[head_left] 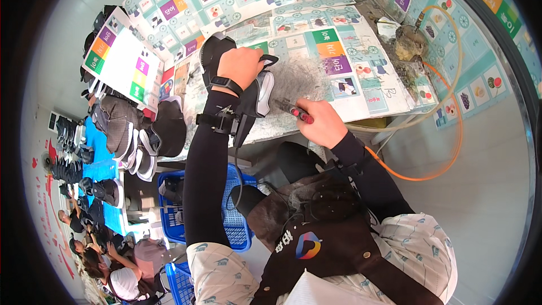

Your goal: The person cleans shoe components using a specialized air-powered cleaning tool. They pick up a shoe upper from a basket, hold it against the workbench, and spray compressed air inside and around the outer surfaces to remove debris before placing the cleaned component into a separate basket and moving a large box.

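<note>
On the worktable, my left hand [240,69] is closed on a black shoe [215,52] with a white sole edge; the hand and wrist hide its middle. A black strap or loop of it sticks out past my fingers. My right hand [322,125] grips a small hand tool [302,114] with a red-and-black handle. Its grey metal tip points toward the shoe's white sole, with a small gap between them. The exact kind of tool is too small to tell.
Printed sheets cover the scuffed worktable [367,93]. A glue-stained pot [411,43] stands at the back right, near an orange hose [451,152]. More black shoes [169,130] are piled at the left. Blue baskets [240,240] stand below; people [121,282] work at the far left.
</note>
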Motion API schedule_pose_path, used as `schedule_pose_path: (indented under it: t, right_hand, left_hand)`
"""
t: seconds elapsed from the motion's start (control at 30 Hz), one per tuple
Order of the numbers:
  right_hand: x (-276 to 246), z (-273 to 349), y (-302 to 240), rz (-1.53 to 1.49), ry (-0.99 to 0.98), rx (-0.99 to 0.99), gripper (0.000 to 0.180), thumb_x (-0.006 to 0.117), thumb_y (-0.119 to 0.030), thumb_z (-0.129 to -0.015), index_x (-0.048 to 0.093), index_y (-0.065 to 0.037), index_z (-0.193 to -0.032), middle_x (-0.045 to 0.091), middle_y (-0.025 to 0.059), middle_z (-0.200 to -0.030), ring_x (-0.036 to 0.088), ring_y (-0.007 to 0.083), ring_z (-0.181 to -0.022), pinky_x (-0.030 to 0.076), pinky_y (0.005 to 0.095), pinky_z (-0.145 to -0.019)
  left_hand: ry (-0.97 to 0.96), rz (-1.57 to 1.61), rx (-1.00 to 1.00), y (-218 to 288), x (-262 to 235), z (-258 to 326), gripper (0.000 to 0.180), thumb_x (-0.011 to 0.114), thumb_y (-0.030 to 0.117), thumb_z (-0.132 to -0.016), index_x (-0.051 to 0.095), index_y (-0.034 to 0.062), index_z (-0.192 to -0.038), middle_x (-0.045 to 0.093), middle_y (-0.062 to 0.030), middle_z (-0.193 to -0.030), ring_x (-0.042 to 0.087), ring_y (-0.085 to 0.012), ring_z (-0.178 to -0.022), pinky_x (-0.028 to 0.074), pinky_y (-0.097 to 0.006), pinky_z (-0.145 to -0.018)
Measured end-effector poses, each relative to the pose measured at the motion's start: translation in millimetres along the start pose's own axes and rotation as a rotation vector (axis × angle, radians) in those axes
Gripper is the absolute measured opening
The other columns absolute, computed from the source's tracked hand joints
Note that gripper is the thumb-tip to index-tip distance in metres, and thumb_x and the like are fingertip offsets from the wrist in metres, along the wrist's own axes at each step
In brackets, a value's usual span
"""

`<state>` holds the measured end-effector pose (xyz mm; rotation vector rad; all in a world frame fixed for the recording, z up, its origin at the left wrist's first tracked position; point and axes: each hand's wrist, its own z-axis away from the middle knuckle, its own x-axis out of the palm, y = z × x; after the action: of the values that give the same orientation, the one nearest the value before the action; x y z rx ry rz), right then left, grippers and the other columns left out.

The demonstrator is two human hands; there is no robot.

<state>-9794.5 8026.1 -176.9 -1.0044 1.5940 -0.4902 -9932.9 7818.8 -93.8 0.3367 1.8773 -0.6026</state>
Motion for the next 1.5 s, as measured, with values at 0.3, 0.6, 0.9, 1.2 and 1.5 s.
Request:
schedule_pose_path:
  t: [0.3,0.6,0.9,1.2,1.5]
  right_hand:
    - [-3,-2,-13,-0.072,0.087,0.019,0.016,0.061,-0.011,-0.078,0.064,-0.001,-0.09,0.063,0.0266,-0.079,0.061,0.0494,-0.082,0.048,0.0549,-0.071]
    - [-2,-4,-5,-0.226,-0.138,0.049,0.023,0.064,-0.012,-0.079,0.067,0.0,-0.098,0.065,0.0262,-0.083,0.063,0.048,-0.084,0.051,0.0495,-0.074]
    - [-12,-22,-1,-0.237,0.082,0.009,0.023,0.067,-0.016,-0.085,0.065,-0.001,-0.102,0.061,0.0234,-0.075,0.061,0.0469,-0.077,0.048,0.0482,-0.068]
    - [-3,-31,3,-0.005,0.153,0.057,0.024,0.062,-0.012,-0.079,0.066,-0.001,-0.1,0.064,0.027,-0.08,0.061,0.0497,-0.084,0.048,0.0536,-0.072]
    - [-2,-28,8,-0.006,0.149,0.042,0.02,0.06,-0.012,-0.08,0.065,0.001,-0.094,0.062,0.0293,-0.081,0.059,0.0511,-0.084,0.047,0.0545,-0.071]
  left_hand:
    - [0.034,0.015,0.012,-2,5,7,0.021,0.069,0.034,-0.091,0.07,0.013,-0.094,0.071,-0.011,-0.079,0.07,-0.034,-0.078,0.055,-0.047,-0.066]
    - [0.103,-0.128,-0.018,-2,-11,20,0.011,0.064,0.019,-0.091,0.067,0.0147,-0.1,0.069,-0.0072,-0.081,0.071,-0.0291,-0.081,0.055,-0.043,-0.063]
    - [0.532,-0.238,-0.009,-15,7,46,0.044,0.062,0.012,-0.086,0.06,0.0092,-0.13,0.065,-0.0041,-0.119,0.061,-0.0235,-0.101,0.057,-0.034,-0.077]
    - [0.367,0.227,-0.215,22,8,50,0.04,0.071,0.018,-0.086,0.061,0.0094,-0.124,0.067,-0.0101,-0.107,0.067,-0.0309,-0.095,0.056,-0.042,-0.078]
    - [0.4,0.268,-0.204,35,3,55,0.039,0.069,0.019,-0.084,0.068,0.012,-0.122,0.063,-0.0079,-0.098,0.068,-0.0315,-0.083,0.055,-0.042,-0.072]
